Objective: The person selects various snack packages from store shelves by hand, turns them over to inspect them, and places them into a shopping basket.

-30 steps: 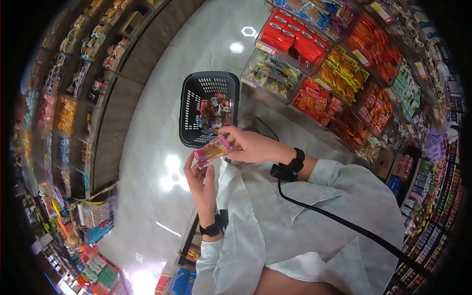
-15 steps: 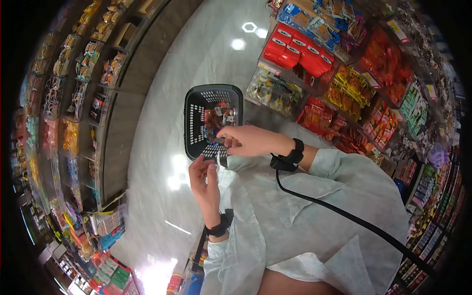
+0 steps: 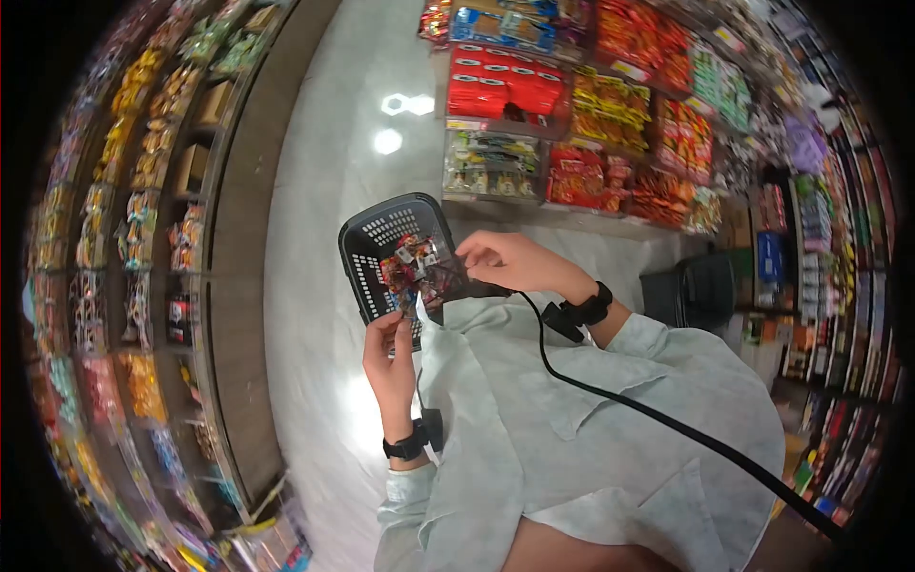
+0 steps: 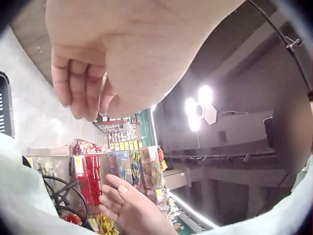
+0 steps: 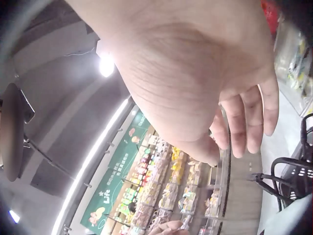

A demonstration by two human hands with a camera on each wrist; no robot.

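Below the dark basket (image 3: 355, 238), in the head view, the left hand (image 3: 389, 367) is raised with loosely bent fingers near its lower rim. Several small wrapped packets (image 3: 416, 259) lie inside the basket. To the basket's right hovers the right hand (image 3: 529, 262), its fingers relaxed and slightly bent. The left wrist view shows the left hand (image 4: 112, 54) with fingers hanging loosely and no item in them; the right hand (image 4: 137, 210) is opposite, palm partly visible. Nothing is held by the right hand (image 5: 205, 73) in the right wrist view, its fingers apart.
Shelves of packaged snacks (image 3: 143, 229) run along the left. Bins of red packets (image 3: 505, 86) and other snacks stand at the upper right. A dark container (image 3: 705, 286) sits on the floor at right. A black cable (image 3: 658, 410) crosses the person's shirt.
The pink-edged packet held between both hands a second ago is out of them. The right hand has moved right, away from the left hand; the view has turned.
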